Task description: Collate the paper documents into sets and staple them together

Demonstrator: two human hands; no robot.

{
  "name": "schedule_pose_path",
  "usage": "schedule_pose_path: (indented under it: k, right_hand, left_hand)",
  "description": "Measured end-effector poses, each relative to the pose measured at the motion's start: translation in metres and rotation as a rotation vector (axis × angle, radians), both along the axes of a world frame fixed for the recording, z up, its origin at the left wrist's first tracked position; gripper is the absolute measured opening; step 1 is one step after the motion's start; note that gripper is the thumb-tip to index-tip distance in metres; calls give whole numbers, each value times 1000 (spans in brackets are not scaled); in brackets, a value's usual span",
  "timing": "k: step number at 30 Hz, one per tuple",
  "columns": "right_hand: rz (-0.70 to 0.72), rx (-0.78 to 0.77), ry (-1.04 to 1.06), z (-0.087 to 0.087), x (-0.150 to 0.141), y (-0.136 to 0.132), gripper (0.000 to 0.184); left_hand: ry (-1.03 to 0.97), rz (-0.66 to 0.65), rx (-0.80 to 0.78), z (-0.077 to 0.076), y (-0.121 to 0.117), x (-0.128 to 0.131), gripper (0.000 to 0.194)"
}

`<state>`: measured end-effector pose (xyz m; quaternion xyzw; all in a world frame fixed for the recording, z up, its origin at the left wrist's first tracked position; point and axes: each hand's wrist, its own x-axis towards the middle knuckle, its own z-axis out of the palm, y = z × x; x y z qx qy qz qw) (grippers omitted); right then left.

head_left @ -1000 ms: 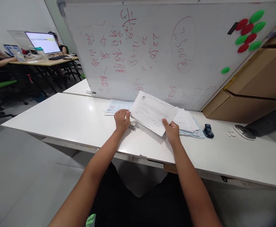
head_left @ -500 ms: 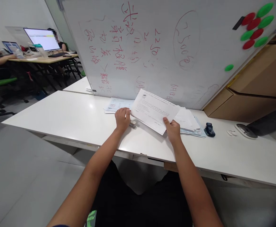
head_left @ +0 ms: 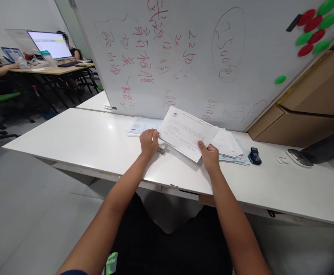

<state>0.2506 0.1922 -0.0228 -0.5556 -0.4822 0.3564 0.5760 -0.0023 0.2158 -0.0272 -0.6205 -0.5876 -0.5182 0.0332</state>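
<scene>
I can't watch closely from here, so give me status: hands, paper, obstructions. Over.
Right hand holding printed paper; left hand at its left edge, grip unclear. Small object beside left hand, possibly in the way.

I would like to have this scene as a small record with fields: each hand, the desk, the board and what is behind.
Right hand: right hand holds printed paper, thumb on top
Left hand: left hand at the paper's left edge; grip unclear
Beside left hand: small item, partly hidden
Desk: white desk; left pile, right pile, dark blue item
Board: whiteboard, red writing, red and green magnets
Behind: monitor, people seated
</scene>
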Motion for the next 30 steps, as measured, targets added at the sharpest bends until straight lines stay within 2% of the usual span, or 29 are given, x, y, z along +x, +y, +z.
schedule_pose_path:
  k: [15,23,25,28,30]
  right_hand:
    - [-18,-8,27,-1,0,0,47]
    - [-19,-14,-10,-2,5,4,49]
    - [2,-3,-17,5,15,0,50]
    - [78,36,-50,19,34,-19,48]
    - [133,34,-80,25,44,-40,48]
  left_hand:
    - [-46,36,-76,4,-2,0,34]
    - [-45,16,-56,4,0,0,34]
    - [-18,-38,-28,12,-5,1,30]
    - [-22,-206,-18,31,-23,4,28]
    - [-123,-341,-80,44,-42,4,44]
